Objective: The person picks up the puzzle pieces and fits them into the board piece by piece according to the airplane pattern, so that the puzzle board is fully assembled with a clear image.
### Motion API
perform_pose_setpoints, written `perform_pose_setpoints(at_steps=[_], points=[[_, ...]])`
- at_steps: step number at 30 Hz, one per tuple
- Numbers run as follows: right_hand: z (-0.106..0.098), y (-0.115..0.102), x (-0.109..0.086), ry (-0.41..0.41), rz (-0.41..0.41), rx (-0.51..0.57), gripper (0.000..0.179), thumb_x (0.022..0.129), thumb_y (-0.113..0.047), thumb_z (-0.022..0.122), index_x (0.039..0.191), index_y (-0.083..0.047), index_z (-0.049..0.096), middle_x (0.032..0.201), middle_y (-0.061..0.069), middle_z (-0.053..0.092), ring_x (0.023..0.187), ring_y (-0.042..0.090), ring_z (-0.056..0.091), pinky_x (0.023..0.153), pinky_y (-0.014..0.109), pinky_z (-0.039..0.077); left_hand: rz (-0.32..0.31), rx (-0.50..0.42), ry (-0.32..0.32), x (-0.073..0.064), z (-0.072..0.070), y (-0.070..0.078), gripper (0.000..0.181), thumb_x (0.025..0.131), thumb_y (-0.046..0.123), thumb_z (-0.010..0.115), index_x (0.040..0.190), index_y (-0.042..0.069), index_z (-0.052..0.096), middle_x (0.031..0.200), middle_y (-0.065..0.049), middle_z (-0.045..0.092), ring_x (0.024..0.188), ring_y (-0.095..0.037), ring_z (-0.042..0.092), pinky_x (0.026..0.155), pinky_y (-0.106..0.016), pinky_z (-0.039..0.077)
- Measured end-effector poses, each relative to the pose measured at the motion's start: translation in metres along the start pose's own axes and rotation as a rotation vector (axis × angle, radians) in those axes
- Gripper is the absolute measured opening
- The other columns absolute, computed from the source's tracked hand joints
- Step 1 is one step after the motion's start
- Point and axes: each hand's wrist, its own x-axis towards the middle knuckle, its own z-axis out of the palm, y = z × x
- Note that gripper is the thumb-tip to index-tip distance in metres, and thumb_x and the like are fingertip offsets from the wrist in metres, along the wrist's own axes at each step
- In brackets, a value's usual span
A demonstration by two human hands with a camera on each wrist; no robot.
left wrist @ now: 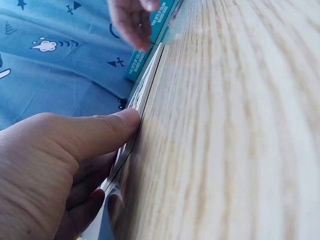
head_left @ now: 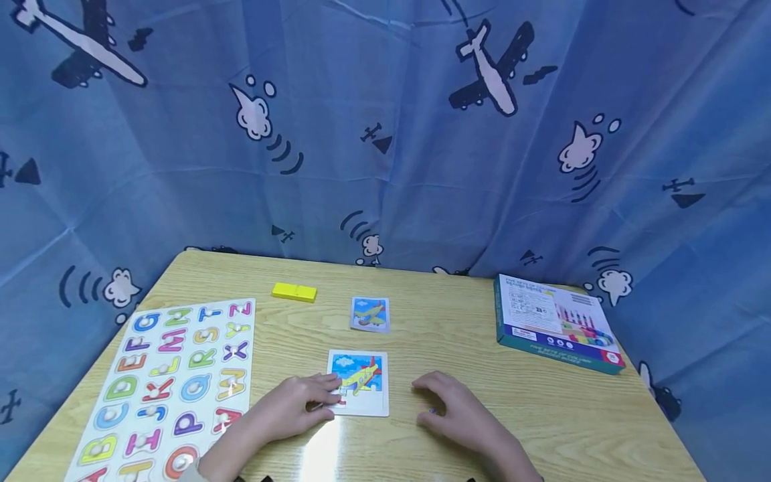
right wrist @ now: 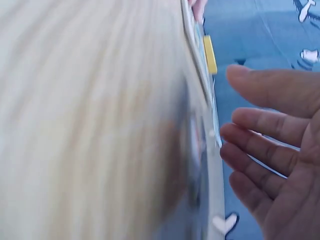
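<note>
A small white-framed jigsaw puzzle board (head_left: pixel 370 403) lies on the table, with a yellow and red airplane on blue across its upper part and plain white below. My left hand (head_left: pixel 301 402) holds the board at its left side, fingers over the edge and thumb by the near corner. In the left wrist view, the thumb (left wrist: pixel 107 130) touches the board's rim. To the right of the board hovers my right hand (head_left: pixel 454 414), fingers spread and apart from it. A tiny blue spot (head_left: pixel 432 410) shows between its thumb and fingers; I cannot tell what it is.
Behind the board lies an airplane picture card (head_left: pixel 370 314), with a yellow block (head_left: pixel 294 292) farther left. A white alphabet board (head_left: pixel 207 318) with knobbed letters covers the left side. A green and white toy box (head_left: pixel 557 323) stands at the back right, before a blue curtain (head_left: pixel 385 201).
</note>
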Motion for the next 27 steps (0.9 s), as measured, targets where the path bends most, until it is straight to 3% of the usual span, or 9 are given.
perform_pose_setpoints(at_steps=[12,27], points=[[-0.008,0.028,-0.031,0.059,0.003,-0.038,0.033,0.079,-0.030,0.076,0.108,-0.019,0.065,0.109,-0.013,0.059,0.101,0.007,0.055,0.090,0.029,0.049,-0.035,-0.031,-0.008,0.001,0.000,0.001,0.025,0.087,0.029,0.068,0.109,0.020,0.073,0.125,0.001,0.063,0.122,-0.018,0.056,0.101,-0.042,0.047],[-0.003,0.028,-0.030,0.053,0.030,-0.068,0.020,0.080,-0.024,0.075,0.096,-0.023,0.064,0.103,-0.016,0.053,0.097,0.005,0.048,0.086,0.028,0.049,-0.021,-0.042,0.001,0.000,0.001,0.000,0.024,0.086,0.028,0.069,0.108,0.020,0.073,0.124,0.001,0.064,0.122,-0.017,0.056,0.101,-0.042,0.047]])
